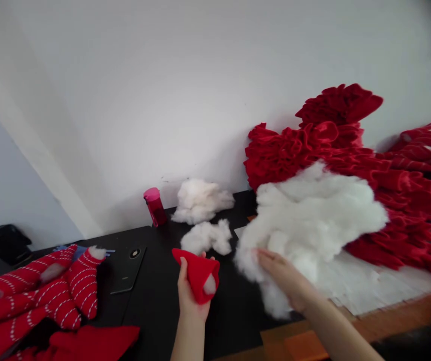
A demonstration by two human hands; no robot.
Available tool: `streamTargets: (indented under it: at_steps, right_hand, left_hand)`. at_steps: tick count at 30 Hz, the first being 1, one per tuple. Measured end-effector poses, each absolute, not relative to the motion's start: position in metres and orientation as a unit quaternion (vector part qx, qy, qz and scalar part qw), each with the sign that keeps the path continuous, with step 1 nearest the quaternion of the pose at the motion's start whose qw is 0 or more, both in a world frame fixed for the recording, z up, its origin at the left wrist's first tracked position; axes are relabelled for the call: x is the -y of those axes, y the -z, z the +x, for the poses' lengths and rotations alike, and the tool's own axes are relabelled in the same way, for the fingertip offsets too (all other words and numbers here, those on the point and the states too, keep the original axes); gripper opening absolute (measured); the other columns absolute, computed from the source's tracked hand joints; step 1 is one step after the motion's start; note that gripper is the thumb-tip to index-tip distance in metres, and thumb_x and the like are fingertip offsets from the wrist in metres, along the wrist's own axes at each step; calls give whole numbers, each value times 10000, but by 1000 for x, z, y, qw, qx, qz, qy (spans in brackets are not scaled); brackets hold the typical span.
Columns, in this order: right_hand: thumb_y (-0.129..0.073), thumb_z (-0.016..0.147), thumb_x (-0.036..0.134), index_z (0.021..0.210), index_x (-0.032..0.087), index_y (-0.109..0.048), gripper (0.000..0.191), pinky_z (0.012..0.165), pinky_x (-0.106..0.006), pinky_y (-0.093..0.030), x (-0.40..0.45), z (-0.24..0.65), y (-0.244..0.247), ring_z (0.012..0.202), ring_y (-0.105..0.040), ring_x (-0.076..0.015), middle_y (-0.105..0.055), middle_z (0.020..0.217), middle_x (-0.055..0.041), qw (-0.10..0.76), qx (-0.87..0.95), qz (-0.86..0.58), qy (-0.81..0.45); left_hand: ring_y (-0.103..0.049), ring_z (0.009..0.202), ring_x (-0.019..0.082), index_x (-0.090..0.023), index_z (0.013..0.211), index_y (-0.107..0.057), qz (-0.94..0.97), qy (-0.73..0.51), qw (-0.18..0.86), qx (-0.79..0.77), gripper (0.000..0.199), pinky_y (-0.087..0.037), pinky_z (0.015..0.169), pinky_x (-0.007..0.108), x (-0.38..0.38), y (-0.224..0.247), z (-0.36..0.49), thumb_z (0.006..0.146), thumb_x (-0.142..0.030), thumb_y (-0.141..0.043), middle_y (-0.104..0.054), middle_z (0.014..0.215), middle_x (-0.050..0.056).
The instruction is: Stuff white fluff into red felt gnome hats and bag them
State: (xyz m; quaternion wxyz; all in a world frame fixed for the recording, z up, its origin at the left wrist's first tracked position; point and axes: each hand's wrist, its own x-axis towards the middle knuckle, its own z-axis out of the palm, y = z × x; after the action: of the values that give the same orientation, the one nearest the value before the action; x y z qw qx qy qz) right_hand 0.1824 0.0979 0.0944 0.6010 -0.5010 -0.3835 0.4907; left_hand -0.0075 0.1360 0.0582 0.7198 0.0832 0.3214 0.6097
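at left, striped red pieces [83, 283] lie beside a phone [127, 271], its small marking too tiny to read, on the black tabletop [155, 296]. a pink-lidded bottle [156, 209] stands behind. the left hand [191, 303] pinches a red cone [195, 275] above the tabletop. the right hand [285, 278] reaches into white stuffing [313, 215]; i cannot tell its grip. red fabric [309, 145] is heaped beyond.
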Motion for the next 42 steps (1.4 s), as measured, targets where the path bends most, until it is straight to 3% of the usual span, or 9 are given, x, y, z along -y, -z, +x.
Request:
streamTargets:
  at_steps: [3,9,14,17,23,29,35,39,42]
  right_hand:
    - [-677,697,460,706,167,-637,296,412,-201,-317,-78,148,-72,449,-433,-104,-515,524,23,567,430,-486,-507]
    - [-583,788,479,842,188,-545,299,502,-236,-426,-73,102,-43,559,-512,-149,-574,658,0,654,408,-506,-387]
    - [-496,847,253,884,182,-648,171,660,-282,-510,-61,91,-44,719,-624,-203,-657,769,-41,620,557,-414,-366]
    - [-441,810,104,997,207,-689,327,773,-305,-510,-60,98,-50,879,-640,-220,-679,997,-67,570,667,-383,-289]
    - [-458,766,108,1081,146,-616,354,679,-335,-555,-68,100,-37,787,-686,-254,-694,918,-122,541,634,-517,-197]
    - [-441,787,118,865,198,-605,199,601,-258,-577,-61,94,-37,710,-672,-197,-633,881,-90,606,592,-526,-78]
    - [-402,762,54,1255,110,-547,517,888,-447,-547,-60,99,-35,1180,-534,-333,-599,1229,-169,470,784,-387,116]
    - [-409,830,62,1361,146,-446,539,901,-411,-552,-69,105,-32,1108,-603,-281,-653,1180,-126,410,821,-369,148]
    - [-376,843,53,1369,137,-428,535,876,-385,-566,-72,109,-38,1020,-657,-253,-652,1182,-136,380,835,-367,153]
  left_hand:
    - [-695,819,251,-98,1056,-602,73,-619,718,-310,405,-560,745,354,-126,-59,-3,859,-440,-517,-721,887,124]
    - [-698,798,243,-96,1108,-599,91,-621,719,-299,501,-548,695,312,-105,-63,14,813,-500,-566,-724,913,153]
    - [-698,790,214,-132,1011,-649,100,-623,721,-287,393,-543,716,299,-93,-60,15,822,-469,-577,-730,918,109]
    - [-687,879,221,-149,994,-665,110,-626,728,-257,332,-536,780,309,-87,-58,13,832,-427,-584,-726,998,87]
    - [-683,904,237,-150,1024,-657,119,-614,746,-227,362,-507,851,340,-80,-56,16,832,-447,-578,-720,1030,121]
    - [-690,820,205,-153,1013,-656,103,-617,751,-210,365,-517,790,310,-76,-54,22,832,-460,-575,-731,927,101]
    - [-666,962,243,-168,1196,-583,125,-622,741,-218,529,-469,920,343,-72,-57,17,821,-539,-544,-703,1078,115]
    - [-621,1077,261,-196,1362,-423,169,-622,737,-204,607,-404,1005,385,-70,-56,19,836,-463,-568,-675,1159,128]
    - [-600,1112,259,-206,1327,-475,196,-605,753,-172,555,-364,1037,409,-68,-51,19,863,-511,-492,-685,1145,118]
